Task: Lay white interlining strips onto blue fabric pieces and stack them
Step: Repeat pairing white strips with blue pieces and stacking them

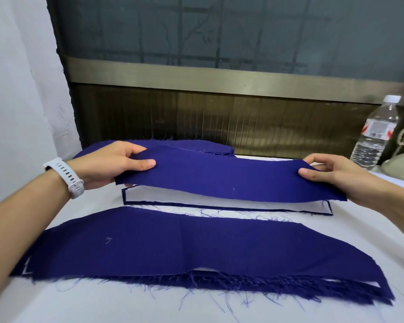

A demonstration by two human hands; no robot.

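The left hand [107, 164] pinches the left end of a long blue fabric piece [231, 176]. Its grip is pressed together, the thumb flat on the near face and the fingers curled over the far edge. The right hand [331, 173] pinches the right end the same way, thumb on top and fingers tucked behind. A white watch [65, 176] sits on the left wrist.

Between the two grips the blue fabric piece is stretched out, raised off the surface [103, 304] and sagging a little along its near edge.

Directly below that piece lies a white interlining strip [196, 198], flat on another blue piece whose edge shows only as a thin dark border around the white. The held piece hides the strip's far part.

On the person's side of the held piece, apart from the bordered strip, a wide blue stack [173, 243] lies flat, its near edge heavily frayed with loose threads. Slivers of white show under it at the left corner, the right corner and the middle of its near edge.

Beyond the held piece, at the far edge of the surface, more blue pieces [184, 145] lie piled.

To the right of the held piece, past the right hand, a clear water bottle [373, 134] with a white cap stands upright. A frosted window [219, 31] in a dark frame rises behind it all.
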